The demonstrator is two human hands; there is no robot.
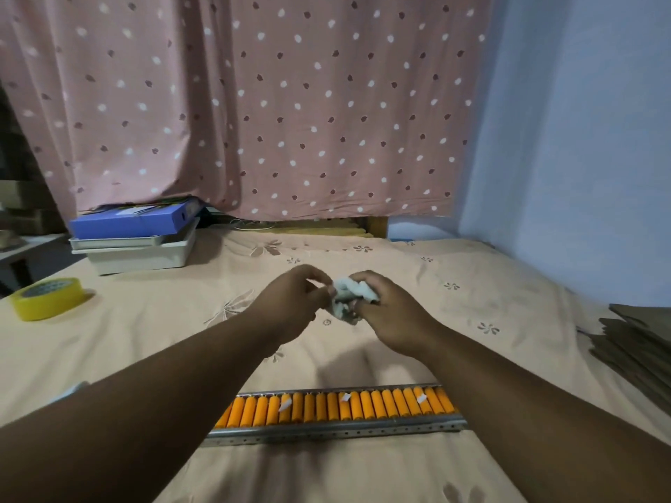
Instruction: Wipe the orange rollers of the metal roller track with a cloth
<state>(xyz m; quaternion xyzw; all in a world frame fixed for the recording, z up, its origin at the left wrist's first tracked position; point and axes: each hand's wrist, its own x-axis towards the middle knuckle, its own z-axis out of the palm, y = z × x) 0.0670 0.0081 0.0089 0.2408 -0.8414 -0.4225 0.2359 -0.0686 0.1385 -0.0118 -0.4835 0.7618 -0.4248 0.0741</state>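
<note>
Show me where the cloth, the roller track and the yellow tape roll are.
cloth (pixel 349 298), head view, on the crumpled middle between both hands.
roller track (pixel 337 432), head view, on the near metal rail.
yellow tape roll (pixel 49 306), head view, on its outer side wall.

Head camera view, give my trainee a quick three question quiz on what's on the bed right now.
1. True or false: the cloth is touching the orange rollers.
2. Which hand grips the cloth most fully: left hand or right hand?
3. What lies at the far left of the bedsheet? A) yellow tape roll B) scissors C) a cup

Key: 1 false, it is held above the bedsheet, beyond the metal roller track. 2 right hand. 3 A.
</note>
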